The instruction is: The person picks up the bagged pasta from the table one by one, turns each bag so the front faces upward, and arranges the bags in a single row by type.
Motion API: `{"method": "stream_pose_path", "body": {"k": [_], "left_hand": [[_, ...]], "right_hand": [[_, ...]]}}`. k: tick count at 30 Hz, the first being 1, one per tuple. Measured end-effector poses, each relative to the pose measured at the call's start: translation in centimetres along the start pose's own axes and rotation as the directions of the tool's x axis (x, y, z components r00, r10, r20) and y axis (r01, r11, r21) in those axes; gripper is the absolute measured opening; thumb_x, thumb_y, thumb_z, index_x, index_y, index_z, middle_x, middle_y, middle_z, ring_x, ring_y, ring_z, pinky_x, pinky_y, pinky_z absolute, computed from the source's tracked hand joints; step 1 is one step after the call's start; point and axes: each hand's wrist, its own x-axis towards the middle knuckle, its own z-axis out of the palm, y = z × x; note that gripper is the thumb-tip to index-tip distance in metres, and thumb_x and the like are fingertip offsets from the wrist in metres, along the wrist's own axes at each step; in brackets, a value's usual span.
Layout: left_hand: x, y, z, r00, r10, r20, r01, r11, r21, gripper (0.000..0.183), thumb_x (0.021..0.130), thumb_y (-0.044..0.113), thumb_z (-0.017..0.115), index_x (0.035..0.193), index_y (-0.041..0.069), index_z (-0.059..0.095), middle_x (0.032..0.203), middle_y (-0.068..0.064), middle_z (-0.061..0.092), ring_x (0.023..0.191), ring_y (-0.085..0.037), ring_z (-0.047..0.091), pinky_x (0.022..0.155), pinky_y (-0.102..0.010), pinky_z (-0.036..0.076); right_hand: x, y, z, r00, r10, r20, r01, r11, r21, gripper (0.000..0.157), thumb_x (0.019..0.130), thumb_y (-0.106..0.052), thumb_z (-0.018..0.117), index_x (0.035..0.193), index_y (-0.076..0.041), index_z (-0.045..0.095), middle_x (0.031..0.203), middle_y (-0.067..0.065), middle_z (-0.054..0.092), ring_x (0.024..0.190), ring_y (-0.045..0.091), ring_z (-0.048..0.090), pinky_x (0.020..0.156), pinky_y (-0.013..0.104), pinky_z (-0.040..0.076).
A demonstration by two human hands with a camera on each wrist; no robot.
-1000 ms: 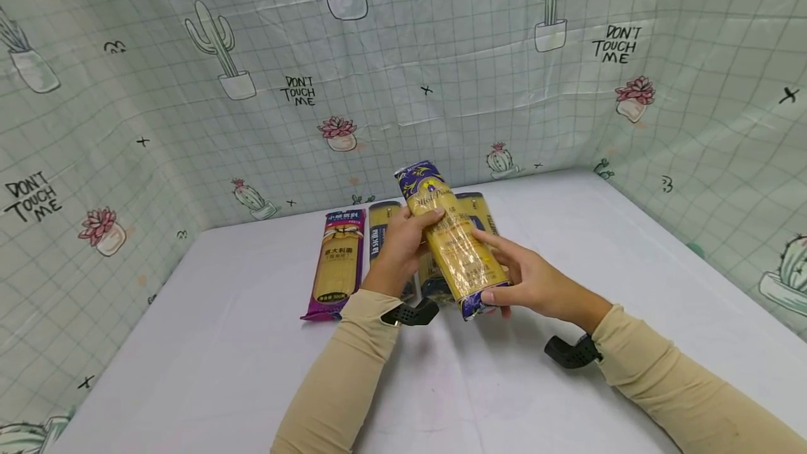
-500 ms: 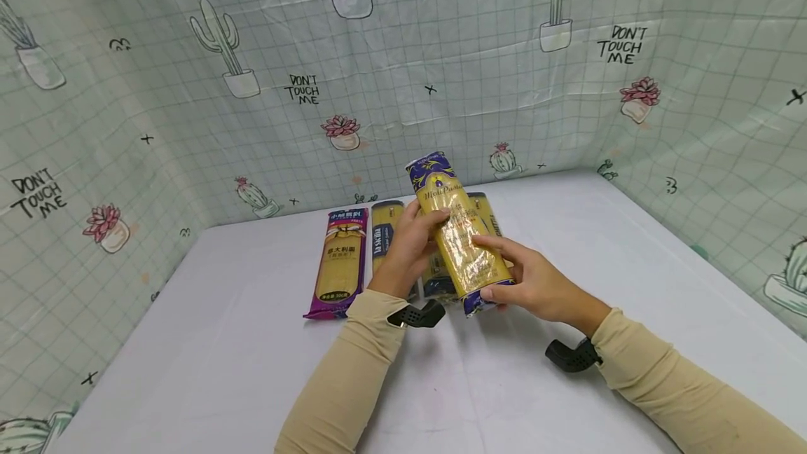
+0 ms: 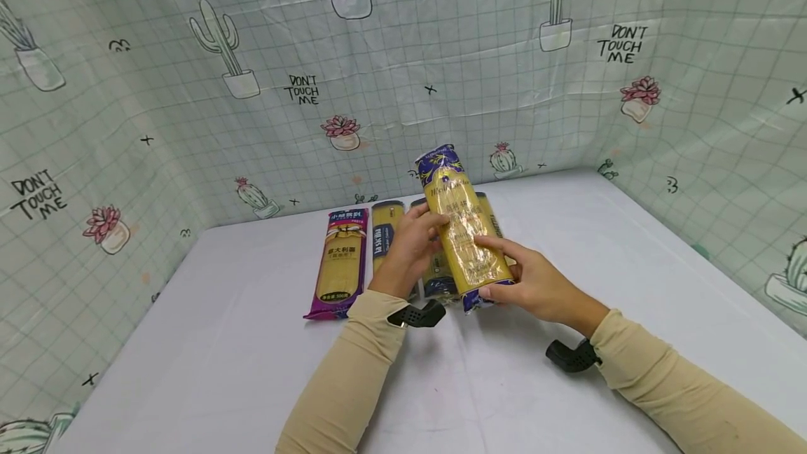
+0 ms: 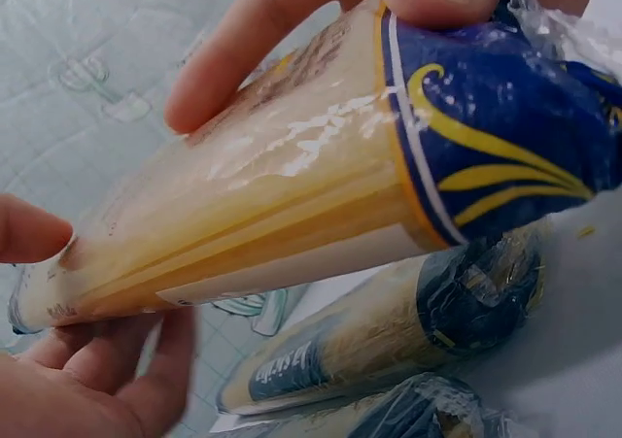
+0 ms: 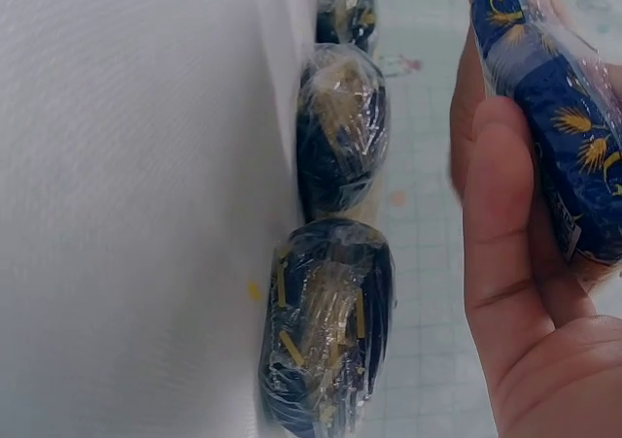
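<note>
A yellow spaghetti pack [image 3: 465,230] with dark blue ends is held tilted above the table, its top leaning left. My left hand [image 3: 410,244] grips its left side partway up, thumb at the front edge; in the left wrist view the left fingers [image 4: 117,370] lie under the pack. My right hand [image 3: 536,282] holds the lower end, thumb near the bottom seam and index finger across the front. Behind it a third pack [image 3: 438,279] and another pack [image 3: 490,216] are partly hidden. The right wrist view shows the right hand [image 5: 525,292] around the blue end.
A purple-edged spaghetti pack [image 3: 342,258] lies at the left of the row, beside a blue-labelled pack [image 3: 382,233]. Their row lies on a white-covered table [image 3: 239,342]. A patterned curtain [image 3: 391,90] rises behind the table and along both sides.
The held spaghetti pack has swung its top end up and to the right, standing a little steeper. Both hands stay on it; the left thumb has moved toward the pack's edge.
</note>
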Motion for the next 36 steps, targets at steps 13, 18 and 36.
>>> {"method": "stream_pose_path", "body": {"k": [13, 18, 36], "left_hand": [[-0.4, -0.2, 1.3, 0.999, -0.008, 0.047, 0.003, 0.996, 0.092, 0.074, 0.087, -0.008, 0.066, 0.152, 0.009, 0.035, 0.14, -0.01, 0.056, 0.102, -0.028, 0.063, 0.088, -0.041, 0.054], [-0.2, -0.5, 1.8, 0.999, -0.013, 0.044, 0.011, 0.999, 0.048, 0.071, 0.088, -0.009, 0.064, 0.152, 0.012, 0.04, 0.13, -0.017, 0.06, 0.102, -0.03, 0.063, 0.091, -0.043, 0.053], [1.5, -1.4, 3.3, 0.996, -0.041, 0.073, 0.031, 0.99, 0.139, 0.059, 0.09, -0.003, 0.063, 0.145, 0.014, 0.052, 0.114, -0.012, 0.064, 0.099, -0.024, 0.064, 0.088, -0.04, 0.054]], "right_hand": [[-0.3, 0.0, -1.2, 0.998, -0.06, -0.022, 0.057, 0.995, -0.086, 0.067, 0.096, -0.009, 0.067, 0.155, -0.005, 0.036, 0.143, 0.031, 0.042, 0.092, 0.024, 0.068, 0.068, 0.043, 0.06], [-0.3, -0.1, -1.9, 0.994, -0.109, -0.002, 0.108, 0.992, -0.057, 0.061, 0.096, 0.003, 0.059, 0.153, 0.001, 0.037, 0.14, 0.035, 0.042, 0.091, 0.021, 0.069, 0.067, 0.043, 0.06], [-0.6, 0.0, -3.7, 0.995, -0.069, -0.076, 0.059, 0.99, -0.125, 0.06, 0.092, 0.002, 0.064, 0.148, 0.001, 0.044, 0.115, 0.029, 0.059, 0.069, 0.022, 0.065, 0.055, 0.04, 0.056]]}}
